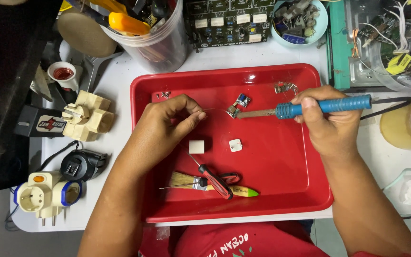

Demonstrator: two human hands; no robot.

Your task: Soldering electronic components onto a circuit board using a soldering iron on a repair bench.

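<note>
Fingers of left hand pinched on solder wire, soldering iron gripped by right hand, tip held at small part, red tray beneath.

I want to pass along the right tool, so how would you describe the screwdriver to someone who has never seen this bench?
Find the red tray in the middle of the white table. Near its front edge a paintbrush with pale bristles lies flat, and the screwdriver lies slanted across it. Its red-and-black handle and thin metal shaft set it apart from the brush's yellow, green-tipped handle.
</note>
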